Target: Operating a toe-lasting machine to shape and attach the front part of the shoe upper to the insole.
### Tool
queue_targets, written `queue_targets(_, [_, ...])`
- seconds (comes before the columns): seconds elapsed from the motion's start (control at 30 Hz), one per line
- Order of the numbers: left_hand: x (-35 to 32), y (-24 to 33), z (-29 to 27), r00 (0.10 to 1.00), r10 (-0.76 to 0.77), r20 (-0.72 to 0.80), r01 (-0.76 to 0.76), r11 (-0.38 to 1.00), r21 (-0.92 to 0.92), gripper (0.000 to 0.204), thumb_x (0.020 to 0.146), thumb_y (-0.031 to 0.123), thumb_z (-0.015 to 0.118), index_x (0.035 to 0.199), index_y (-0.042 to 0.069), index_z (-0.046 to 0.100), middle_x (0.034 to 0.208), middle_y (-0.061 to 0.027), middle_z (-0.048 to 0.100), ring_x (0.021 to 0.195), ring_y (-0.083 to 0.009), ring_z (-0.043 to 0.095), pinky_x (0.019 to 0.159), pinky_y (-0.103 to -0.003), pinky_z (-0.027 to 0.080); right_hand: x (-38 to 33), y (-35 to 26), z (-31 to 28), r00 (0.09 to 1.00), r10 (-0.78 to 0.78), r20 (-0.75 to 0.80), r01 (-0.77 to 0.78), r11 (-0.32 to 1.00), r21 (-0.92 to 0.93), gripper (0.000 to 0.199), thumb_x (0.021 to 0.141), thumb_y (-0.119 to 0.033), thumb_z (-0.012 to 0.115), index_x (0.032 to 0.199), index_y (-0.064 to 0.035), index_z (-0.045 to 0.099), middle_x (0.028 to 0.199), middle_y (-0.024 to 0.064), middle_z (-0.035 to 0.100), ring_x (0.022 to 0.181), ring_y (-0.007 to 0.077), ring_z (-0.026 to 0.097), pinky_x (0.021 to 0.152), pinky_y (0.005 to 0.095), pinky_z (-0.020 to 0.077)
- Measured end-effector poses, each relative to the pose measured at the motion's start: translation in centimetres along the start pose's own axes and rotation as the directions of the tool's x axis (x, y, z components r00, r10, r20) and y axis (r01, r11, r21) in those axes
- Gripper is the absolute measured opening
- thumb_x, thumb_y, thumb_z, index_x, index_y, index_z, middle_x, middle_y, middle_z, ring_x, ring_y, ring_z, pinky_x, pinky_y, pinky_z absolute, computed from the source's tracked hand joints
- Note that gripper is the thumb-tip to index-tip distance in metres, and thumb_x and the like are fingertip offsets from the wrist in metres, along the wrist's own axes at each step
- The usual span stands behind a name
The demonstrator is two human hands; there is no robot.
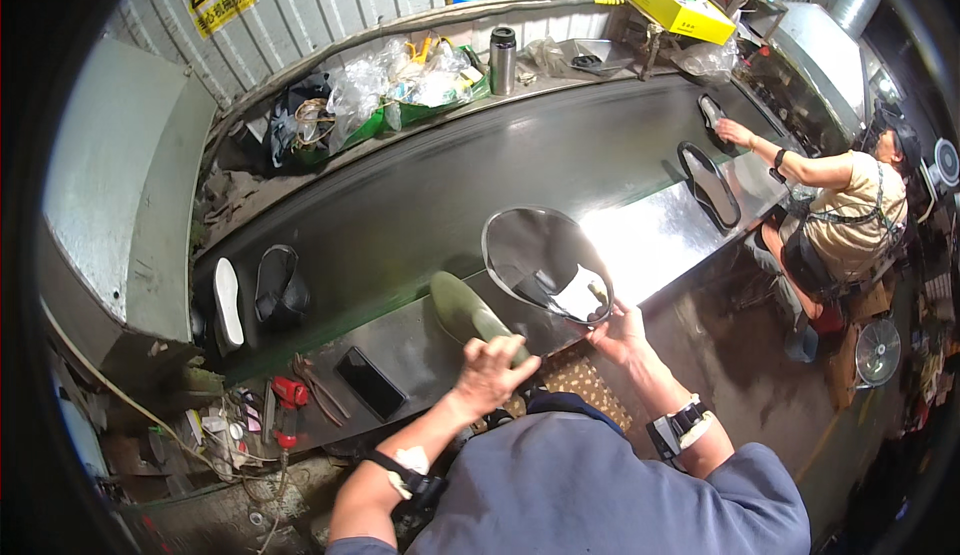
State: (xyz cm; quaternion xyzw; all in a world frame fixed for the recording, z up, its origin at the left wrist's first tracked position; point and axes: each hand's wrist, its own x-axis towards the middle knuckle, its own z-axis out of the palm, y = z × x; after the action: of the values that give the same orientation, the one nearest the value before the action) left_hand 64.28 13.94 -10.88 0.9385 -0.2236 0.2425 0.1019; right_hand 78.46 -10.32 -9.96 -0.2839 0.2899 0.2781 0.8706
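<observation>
Left hand (490,372) closed on green shoe sole (468,313), its near end hidden. Right hand (618,333) grip indeterminate, touching oval tray (500,225) rim.

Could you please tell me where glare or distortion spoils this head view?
Head view: bright glare whitens the shiny steel counter beyond the right hand; fisheye bends the black conveyor belt and darkens the rim; the left hand looks sharp.

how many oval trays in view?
3: one oval tray at the person's right hand, a second farther right along the bench, a third by the co-worker's hand. Others may be hidden.
</observation>
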Motion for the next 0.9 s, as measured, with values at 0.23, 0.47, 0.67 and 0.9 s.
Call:
queue_targets(0.23, [1.8,-2.4,1.7,0.544,-0.687,0.483,0.406,-0.288,-0.867,0.036,0.089,0.038,0.069,0.114,0.013,0.070,0.101,-0.0080,0.071,0.097,-0.0239,0.066,0.089,-0.042,0.050,-3.6,-0.6,1.9,0.852,-0.268,0.449,0.508,0.632,-0.586,0.046,0.094,-0.025,0.066,0.132,-0.0001,0.057,0.124,0.0067,0.063,0.109,0.0200,0.060,0.090,0.0311,0.0482])
queue_targets(0.47, [-0.5,-13.5,3.2,0.090,-0.683,0.725,0.516,-0.591,-0.621,0.032,0.088,0.025,0.073,0.104,-0.002,0.071,0.099,-0.0108,0.072,0.088,-0.0226,0.067,0.082,-0.036,0.052,-5.1,6.2,-2.4,0.345,0.203,0.916,0.872,-0.431,-0.233,0.025,0.074,-0.009,0.082,0.095,-0.0033,0.069,0.082,0.0105,0.062,0.081,0.0300,0.062,0.111,0.0479,0.0428])
queue_targets(0.67, [2.2,-14.5,4.9,-0.022,-0.927,0.375,0.845,-0.217,-0.488,0.035,0.089,0.032,0.073,0.098,-0.002,0.074,0.089,-0.0103,0.074,0.086,-0.0176,0.067,0.078,-0.033,0.050,-0.9,9.9,-3.1,0.239,-0.079,0.968,0.865,-0.436,-0.249,0.064,0.065,-0.008,0.090,0.120,-0.0005,0.059,0.128,0.0214,0.051,0.116,0.0388,0.055,0.105,0.0475,0.0432])
queue_targets(0.9, [1.1,-12.7,6.0,-0.002,-0.961,0.276,0.941,-0.096,-0.325,0.034,0.090,0.031,0.068,0.096,-0.002,0.073,0.082,-0.0147,0.071,0.079,-0.0182,0.065,0.075,-0.035,0.049,0.4,9.7,-4.9,0.659,-0.087,0.747,0.749,-0.016,-0.663,0.091,0.070,-0.022,0.088,0.142,0.0077,0.041,0.144,0.0287,0.046,0.136,0.0379,0.046,0.112,0.0402,0.0356])
